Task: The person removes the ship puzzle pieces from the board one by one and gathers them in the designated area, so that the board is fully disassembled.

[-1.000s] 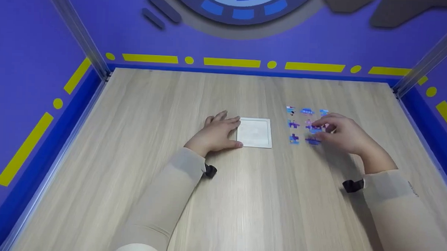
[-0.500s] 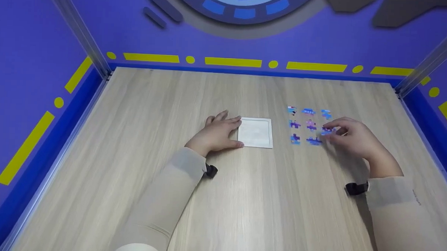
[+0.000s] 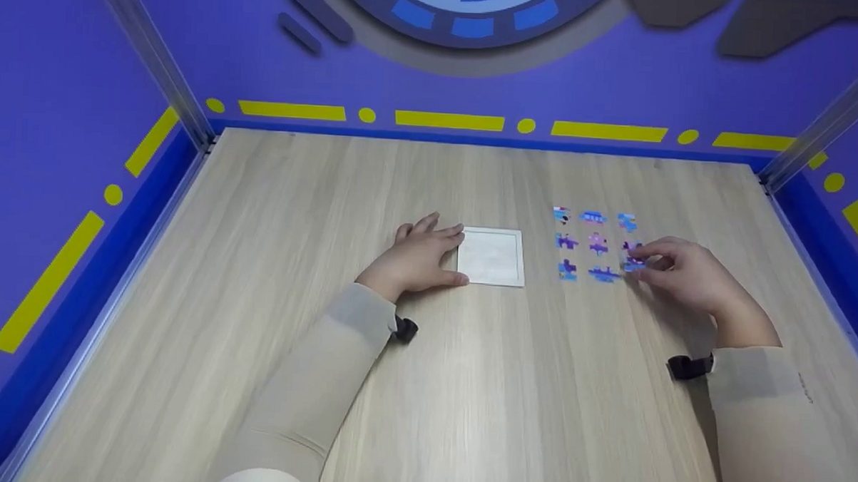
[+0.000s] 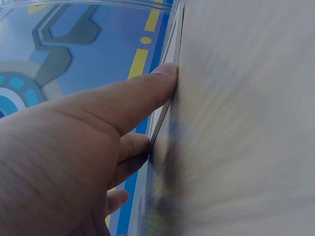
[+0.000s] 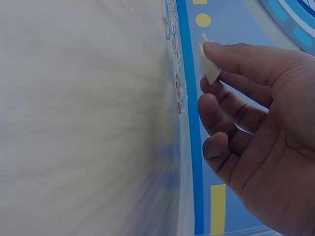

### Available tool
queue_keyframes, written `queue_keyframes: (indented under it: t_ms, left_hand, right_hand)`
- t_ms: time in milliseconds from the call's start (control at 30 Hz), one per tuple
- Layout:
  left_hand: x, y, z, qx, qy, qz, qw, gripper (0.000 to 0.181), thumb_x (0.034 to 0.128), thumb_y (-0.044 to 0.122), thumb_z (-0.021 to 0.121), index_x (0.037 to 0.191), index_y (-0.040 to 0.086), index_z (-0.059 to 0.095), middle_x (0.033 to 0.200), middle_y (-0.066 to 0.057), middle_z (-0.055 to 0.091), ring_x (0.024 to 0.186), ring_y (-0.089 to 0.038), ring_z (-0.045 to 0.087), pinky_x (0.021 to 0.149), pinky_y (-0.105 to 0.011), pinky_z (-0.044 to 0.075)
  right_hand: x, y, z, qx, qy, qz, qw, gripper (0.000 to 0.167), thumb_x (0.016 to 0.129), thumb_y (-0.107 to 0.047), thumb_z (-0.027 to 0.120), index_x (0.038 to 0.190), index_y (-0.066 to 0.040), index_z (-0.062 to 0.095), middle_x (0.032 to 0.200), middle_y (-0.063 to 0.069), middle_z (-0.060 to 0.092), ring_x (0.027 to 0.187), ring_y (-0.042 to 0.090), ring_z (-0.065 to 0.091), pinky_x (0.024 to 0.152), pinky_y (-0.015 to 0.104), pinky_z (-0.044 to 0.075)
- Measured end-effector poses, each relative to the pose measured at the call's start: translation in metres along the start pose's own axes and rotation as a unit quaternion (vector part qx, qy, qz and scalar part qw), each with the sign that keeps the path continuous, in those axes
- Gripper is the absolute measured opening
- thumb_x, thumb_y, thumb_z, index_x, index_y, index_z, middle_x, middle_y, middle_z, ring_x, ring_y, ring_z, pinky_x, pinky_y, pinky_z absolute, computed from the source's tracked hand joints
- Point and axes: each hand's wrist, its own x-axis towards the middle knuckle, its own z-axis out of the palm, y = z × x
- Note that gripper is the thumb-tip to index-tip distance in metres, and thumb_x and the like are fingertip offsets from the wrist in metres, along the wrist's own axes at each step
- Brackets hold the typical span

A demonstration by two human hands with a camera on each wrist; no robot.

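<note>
A square white puzzle tray [image 3: 491, 257] with a raised rim lies flat on the table. My left hand [image 3: 417, 260] rests at the tray's left side, its fingers spread; in the left wrist view the thumb [image 4: 142, 93] touches the tray's edge. To the right lie several purple and blue jigsaw pieces, among them a pink-purple piece [image 3: 598, 242] in the middle. Between thumb and index finger, my right hand [image 3: 692, 274] pinches another jigsaw piece [image 5: 208, 63], held just off the table at the right of the group. The fingers partly hide it in the head view.
Jigsaw pieces stand apart in loose rows, including a blue piece [image 3: 592, 217] at the back and a long piece [image 3: 603, 274] in front. The wooden table [image 3: 466, 399] is bordered by a purple back wall [image 3: 462, 96] and side walls.
My right hand has moved right and slightly toward me with the pinched jigsaw piece, from over the middle of the group to its right side. The left hand and tray have stayed put.
</note>
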Motion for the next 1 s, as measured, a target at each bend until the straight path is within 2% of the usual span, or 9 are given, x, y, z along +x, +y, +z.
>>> queue_keyframes:
  t_ms: [267,500,767,1000]
  left_hand:
    - [0.0000,0.0010,0.0007,-0.004,0.000,0.000,1.0000,0.092,0.1030,0.055,0.079,0.176,0.017,0.040,0.188,0.005,0.031,0.181,-0.034,0.004,0.143,-0.067,0.006]
    - [0.0015,-0.0007,0.0020,0.003,0.002,0.003,1.0000,0.090,0.1035,0.056,0.078,0.176,0.017,0.041,0.189,0.004,0.031,0.180,-0.036,0.008,0.142,-0.065,0.011]
    - [0.0023,-0.0050,0.0025,0.025,0.018,0.016,0.9994,0.090,0.1014,0.060,0.078,0.175,0.018,0.046,0.187,0.003,0.036,0.179,-0.037,0.013,0.142,-0.065,0.014]
    - [0.0034,-0.0069,0.0033,0.033,0.031,0.024,0.9987,0.091,0.0996,0.063,0.079,0.173,0.019,0.049,0.185,0.002,0.039,0.179,-0.037,0.016,0.141,-0.066,0.016]
  right_hand:
    - [-0.0007,0.0041,0.0001,-0.003,-0.030,0.009,0.9995,0.042,0.105,-0.023,0.082,0.143,-0.005,0.076,0.143,0.023,0.071,0.117,0.034,0.062,0.084,0.023,0.053]
    - [-0.0010,0.0077,-0.0011,-0.008,-0.044,0.009,0.9990,0.043,0.102,-0.019,0.084,0.141,-0.003,0.076,0.144,0.026,0.071,0.121,0.037,0.064,0.094,0.036,0.054]
    - [-0.0004,0.0084,-0.0003,-0.010,-0.041,0.002,0.9991,0.039,0.102,-0.015,0.082,0.139,-0.003,0.078,0.137,0.025,0.075,0.113,0.032,0.062,0.088,0.030,0.052]
    - [-0.0016,0.0070,-0.0011,-0.013,-0.039,0.004,0.9991,0.038,0.101,-0.015,0.082,0.137,-0.003,0.079,0.134,0.024,0.076,0.111,0.031,0.062,0.089,0.032,0.051]
